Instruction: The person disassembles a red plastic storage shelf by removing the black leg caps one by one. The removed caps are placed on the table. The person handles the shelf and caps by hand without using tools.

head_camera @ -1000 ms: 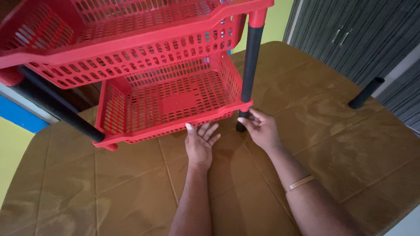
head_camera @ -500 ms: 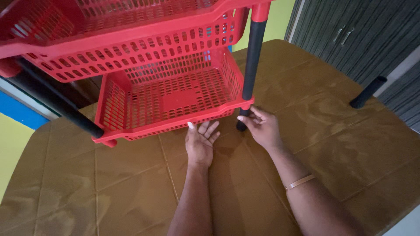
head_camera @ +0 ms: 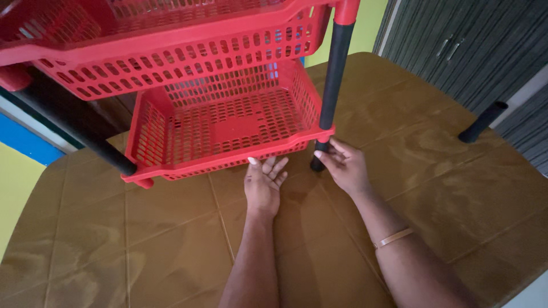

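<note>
- Little has shifted since the earlier frames: both hands stay at the near edge of the red rack, and the view has only drifted slightly.
- Left hand [head_camera: 264, 185] lies palm up with its fingers loosely spread, the fingertips touching the underside of the front rim of the lower basket [head_camera: 228, 122].
- Right hand [head_camera: 342, 165] reaches to the foot of the front black post [head_camera: 333, 85], thumb and fingers pinching the short black stub just below the basket's corner joint; a thin bracelet [head_camera: 392, 238] circles that forearm.
- Red perforated plastic rack sits tilted on the desk [head_camera: 171, 251], which is covered with a creased brown cloth; the upper basket [head_camera: 171, 51] hangs over the lower one and fills the top of the view.
- Another black post [head_camera: 74, 128] runs diagonally at the left, ending in a red corner joint at the lower basket's front left.
- One loose black tube [head_camera: 482, 122] lies well apart near the desk's far right edge.
- Dark grey cabinet doors [head_camera: 456, 45] stand behind, beside a yellow-green wall.
</note>
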